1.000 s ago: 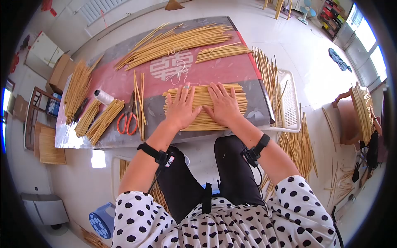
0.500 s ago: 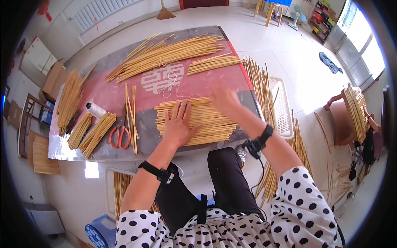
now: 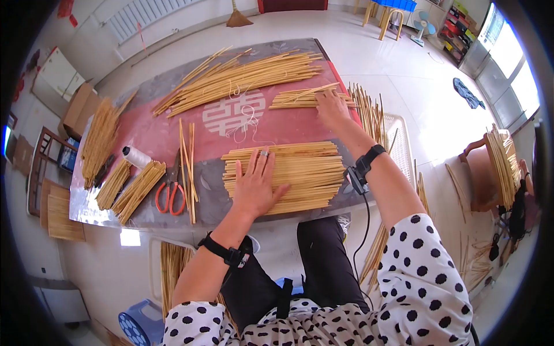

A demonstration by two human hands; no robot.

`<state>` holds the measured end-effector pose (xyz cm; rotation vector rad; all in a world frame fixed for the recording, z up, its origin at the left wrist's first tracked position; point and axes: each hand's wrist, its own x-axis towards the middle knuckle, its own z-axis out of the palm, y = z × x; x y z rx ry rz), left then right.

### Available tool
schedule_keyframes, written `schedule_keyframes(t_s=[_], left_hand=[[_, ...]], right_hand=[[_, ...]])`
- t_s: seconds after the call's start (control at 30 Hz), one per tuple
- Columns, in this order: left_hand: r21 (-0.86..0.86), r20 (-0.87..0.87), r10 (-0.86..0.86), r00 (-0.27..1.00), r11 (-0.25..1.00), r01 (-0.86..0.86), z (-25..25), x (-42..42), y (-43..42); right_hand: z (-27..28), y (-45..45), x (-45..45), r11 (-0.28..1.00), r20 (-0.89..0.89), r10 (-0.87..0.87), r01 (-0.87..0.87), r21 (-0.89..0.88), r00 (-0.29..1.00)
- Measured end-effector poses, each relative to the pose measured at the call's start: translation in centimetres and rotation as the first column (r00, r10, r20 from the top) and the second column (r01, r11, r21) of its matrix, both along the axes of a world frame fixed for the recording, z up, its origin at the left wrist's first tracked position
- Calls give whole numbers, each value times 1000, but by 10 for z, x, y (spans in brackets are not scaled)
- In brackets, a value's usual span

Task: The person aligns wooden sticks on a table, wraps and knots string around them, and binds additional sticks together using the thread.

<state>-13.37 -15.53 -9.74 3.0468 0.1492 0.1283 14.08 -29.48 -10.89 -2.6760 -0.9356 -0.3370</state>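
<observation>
Side by side on the near part of the table lies a flat mat of straw-coloured sticks (image 3: 306, 176). My left hand (image 3: 255, 183) rests on its left half, fingers spread. Farther back on the right, my right hand (image 3: 333, 108) touches a small pile of sticks (image 3: 294, 98); its fingertips are bent over the sticks, and whether they pinch any cannot be made out. White thread (image 3: 249, 120) lies loose behind the mat. Left of the mat are a few separate sticks (image 3: 192, 173) and red-handled scissors (image 3: 171, 198).
A long stick pile (image 3: 242, 78) lies at the back of the table (image 3: 144, 124). Stick bundles (image 3: 140, 190) and a thread spool (image 3: 136, 156) are at the left. A white basket (image 3: 398, 138) stands beyond the right edge; a person's arm shows far right.
My right hand has lifted off the mat and moved back and right to the small stick pile. My left hand has stayed on the mat. The view has shifted slightly.
</observation>
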Motion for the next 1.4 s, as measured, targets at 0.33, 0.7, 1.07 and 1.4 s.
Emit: schedule_keyframes(t_s=[0.33, 0.7, 1.07, 1.4], left_hand=[[11, 19, 11, 1000, 1000, -11, -3, 1, 0], [26, 20, 12, 1000, 1000, -13, -4, 2, 1], [-5, 15, 23, 1000, 1000, -23, -1, -1, -1], [-34, -141, -8, 990, 999, 3, -4, 6, 9]], right_hand=[[35, -21, -28, 988, -284, 17, -60, -143, 959], [31, -6, 2, 974, -211, -51, 1, -228, 976], [42, -30, -7, 989, -291, -8, 50, 139, 957], [144, -108, -105, 764, -459, 303, 75, 641, 835]])
